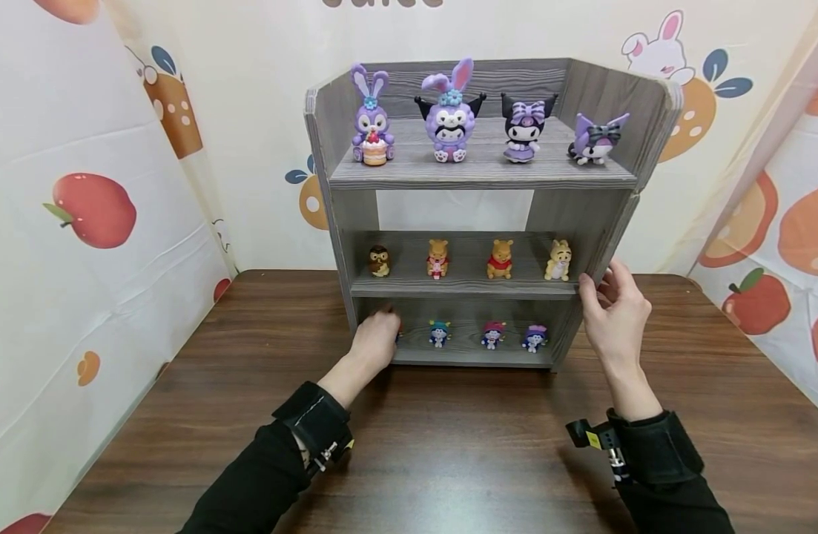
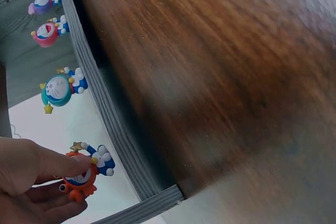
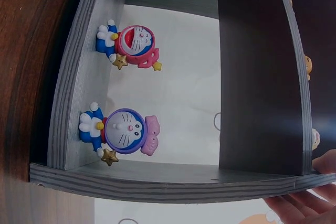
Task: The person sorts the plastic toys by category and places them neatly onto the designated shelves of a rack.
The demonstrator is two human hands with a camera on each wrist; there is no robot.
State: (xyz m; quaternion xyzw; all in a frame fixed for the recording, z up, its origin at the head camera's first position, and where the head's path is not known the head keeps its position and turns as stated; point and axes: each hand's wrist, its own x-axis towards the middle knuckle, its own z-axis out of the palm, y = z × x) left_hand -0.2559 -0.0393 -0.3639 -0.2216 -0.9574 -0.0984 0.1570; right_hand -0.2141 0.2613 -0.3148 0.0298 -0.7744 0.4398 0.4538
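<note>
My left hand [image 1: 377,335] reaches into the left end of the bottom shelf. In the left wrist view, thumb and fingers pinch the head of a blue-and-white cat figurine [image 2: 104,160] with an orange crab-like hat. Along the same shelf stand similar figurines with a teal hat [image 1: 439,334], a pink hat [image 1: 492,335] and a purple hat [image 3: 125,130]. At the right side of the grey wooden display rack [image 1: 462,363], my right hand [image 1: 617,311] grips the side panel, thumb at its front edge and fingers around the outside.
Four-across rows fill the upper levels: small bear figurines [image 1: 499,259] and an owl [image 1: 379,261] in the middle, larger purple rabbit [image 1: 372,133] and black-hooded figurines [image 1: 523,132] on top. The rack stands on a brown wooden table [image 1: 462,445], with fruit-printed cloth [image 1: 95,297] around it.
</note>
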